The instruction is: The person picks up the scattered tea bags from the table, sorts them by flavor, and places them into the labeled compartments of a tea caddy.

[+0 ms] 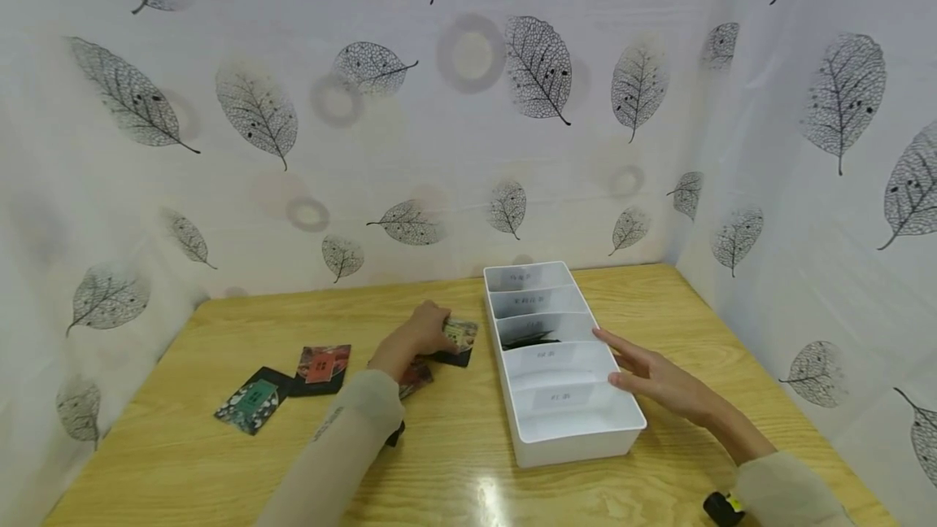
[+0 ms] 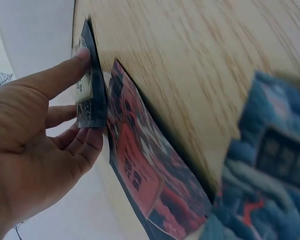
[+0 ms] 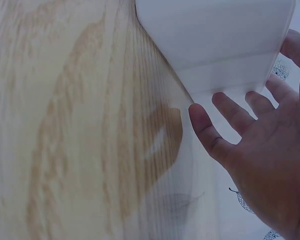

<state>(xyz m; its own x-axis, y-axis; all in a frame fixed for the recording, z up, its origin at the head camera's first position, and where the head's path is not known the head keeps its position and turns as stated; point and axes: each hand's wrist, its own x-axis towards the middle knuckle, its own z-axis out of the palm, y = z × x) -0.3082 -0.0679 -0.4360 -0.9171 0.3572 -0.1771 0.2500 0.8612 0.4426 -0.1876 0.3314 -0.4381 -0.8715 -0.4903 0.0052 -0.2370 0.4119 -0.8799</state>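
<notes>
My left hand (image 1: 424, 330) pinches a small dark printed packet (image 1: 461, 336) with a yellowish label. In the left wrist view the thumb lies on the front of this packet (image 2: 92, 85), with fingers behind it. Just below that hand is a red-patterned packet (image 2: 140, 165), partly hidden by the arm in the head view. A blue-patterned packet (image 2: 270, 160) appears closer to the left wrist. My right hand (image 1: 662, 381) touches the right side of a white divided box (image 1: 571, 450), fingers spread. Dark packets (image 1: 530, 340) stand inside its middle compartment.
On the left of the wooden table (image 1: 183, 381), a green-labelled packet (image 1: 252, 401) lies against a red-labelled one (image 1: 322, 368). A small black and yellow object (image 1: 723, 509) sits near the right sleeve. Leaf-patterned sheeting (image 1: 468, 145) surrounds the back and sides.
</notes>
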